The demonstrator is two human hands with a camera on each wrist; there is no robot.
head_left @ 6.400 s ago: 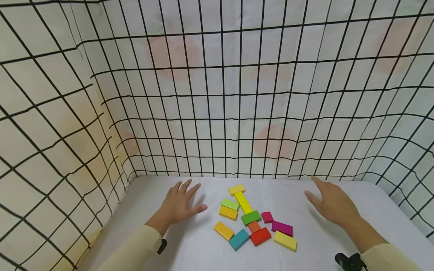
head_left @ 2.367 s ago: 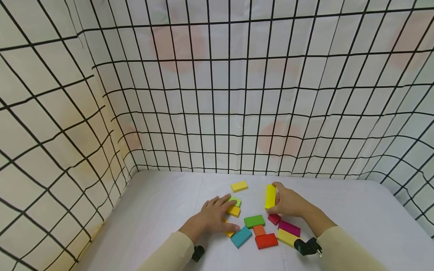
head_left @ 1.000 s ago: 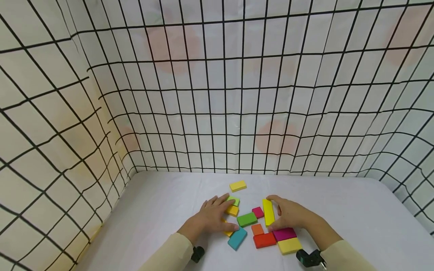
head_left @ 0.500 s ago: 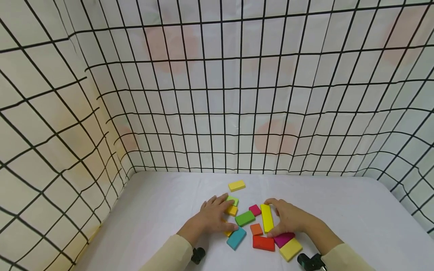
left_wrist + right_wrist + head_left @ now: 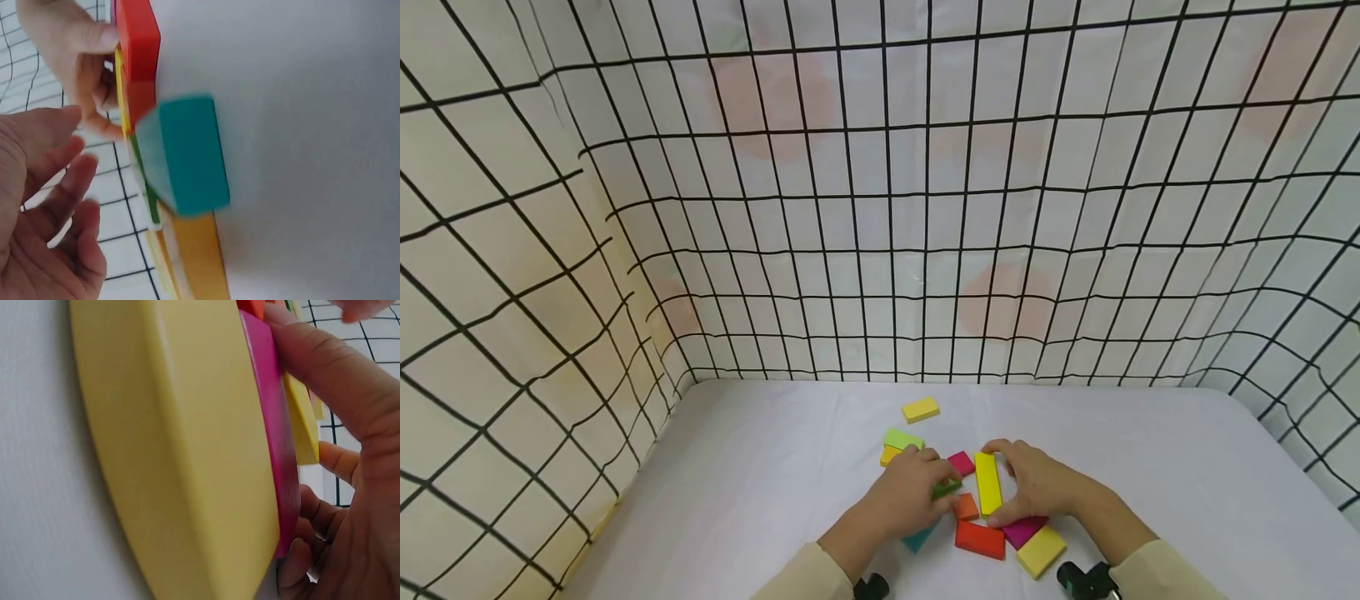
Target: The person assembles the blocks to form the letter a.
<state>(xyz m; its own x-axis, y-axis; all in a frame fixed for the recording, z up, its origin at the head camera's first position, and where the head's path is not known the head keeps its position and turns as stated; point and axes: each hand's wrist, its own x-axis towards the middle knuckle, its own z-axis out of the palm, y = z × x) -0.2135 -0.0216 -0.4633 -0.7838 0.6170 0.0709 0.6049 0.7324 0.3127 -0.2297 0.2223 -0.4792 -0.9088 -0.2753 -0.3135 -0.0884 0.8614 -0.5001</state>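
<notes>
My right hand (image 5: pixel 1041 479) pinches a long yellow block (image 5: pixel 988 483) lying on the white cloth, thumb at its near end and a finger at its far end. My left hand (image 5: pixel 906 492) hovers over a green block (image 5: pixel 947 488), partly covering it; in the left wrist view its loosely bent fingers look apart from the blocks. A pink block (image 5: pixel 961 463) and an orange block (image 5: pixel 966 507) lie left of the yellow one. Below are a red block (image 5: pixel 980 540), a magenta block (image 5: pixel 1024 531) and a pale yellow block (image 5: pixel 206 437). The teal block (image 5: pixel 194 156) is mostly hidden in the head view.
A light green block (image 5: pixel 904 439) and an amber block (image 5: pixel 889 456) sit beyond the left hand. Another yellow block (image 5: pixel 921 410) lies alone farther back. Black wire mesh (image 5: pixel 887 250) before white sheeting rises around the cloth-covered surface (image 5: pixel 1150 467).
The right hand has taken the long yellow block from the left group and set it beside the pink, orange and red blocks. The left hand has moved right, from the amber blocks to above the green one.
</notes>
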